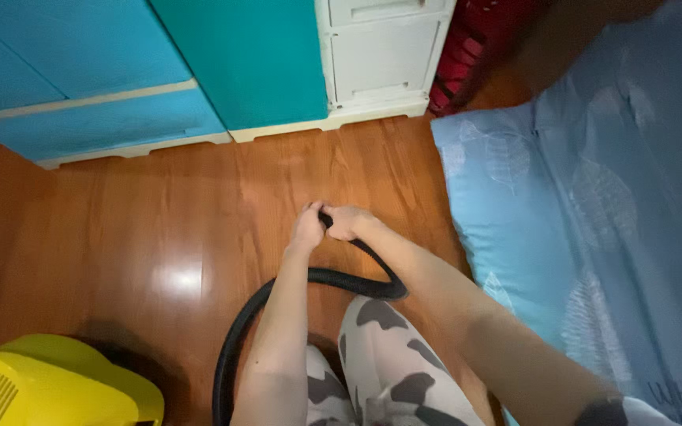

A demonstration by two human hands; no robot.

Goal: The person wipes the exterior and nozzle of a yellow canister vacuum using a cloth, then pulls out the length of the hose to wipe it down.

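Hose [278, 296], black, flexible: runs from the bottom edge of the frame, left of my knees, curves up and right across the centre, then doubles back to where both hands meet, just above the middle of the frame. It lies partly on the wooden floor [159, 221].

Left hand [307, 229]: grip closed around the hose's upper end, knuckles toward the cabinets. Right hand [346, 222]: grip likewise clamped on the hose, touching the left hand, so I judge the two share one short stretch to steady or steer it. What the end carries is hidden by the fingers.

Yellow plastic housing [49, 386], lower left corner: slotted vents on top. The hose heads toward it, though the join is out of frame.

Turquoise cabinets [120, 71], upper left, stand against the floor on a cream plinth. White drawer unit [384, 51], top centre, just beside them. Red item [467, 47], top, right of the drawers, too dark to identify.

Pale blue bedding [593, 213] with a leaf print fills the right side, its edge near my right forearm.

Patterned trousers [392, 371], grey and dark patches, bottom centre.
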